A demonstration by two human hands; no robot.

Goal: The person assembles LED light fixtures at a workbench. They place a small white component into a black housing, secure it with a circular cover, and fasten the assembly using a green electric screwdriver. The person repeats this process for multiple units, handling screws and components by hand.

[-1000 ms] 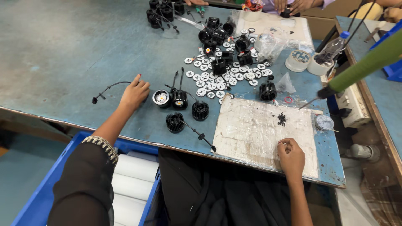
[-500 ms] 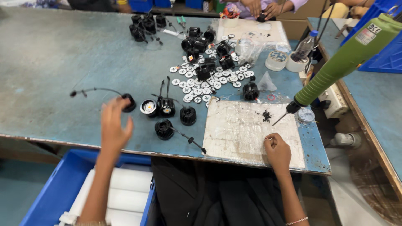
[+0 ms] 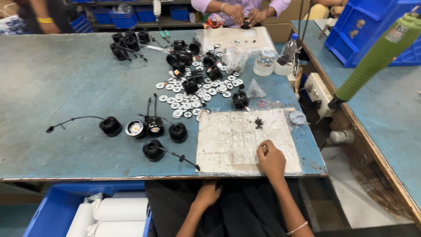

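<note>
Loosely curled, the right hand rests on the white work mat near its front edge, fingertips pinched together on the sheet; whether something tiny sits between them cannot be told. Left hand lies below the table edge on the dark lap, fingers relaxed and holding nothing.

On the mat, a small heap of black screws sits well ahead of the right hand. Just beside the mat's left edge stand black finned lamp housings, one of them showing a pale face, with wires trailing; another housing lies nearer the table front with a lead running towards the mat.

Farther back, white round discs are scattered loose on the blue table among more black housings.

Containers: two shallow clear round tubs stand behind the mat near a clear plastic bag; their contents cannot be made out. A blue bin under the table front holds white rolls lying side by side. A blue crate stands on the bench at right.

A green power screwdriver hangs tilted over the right bench. Another person's hands work at the far table edge.
</note>
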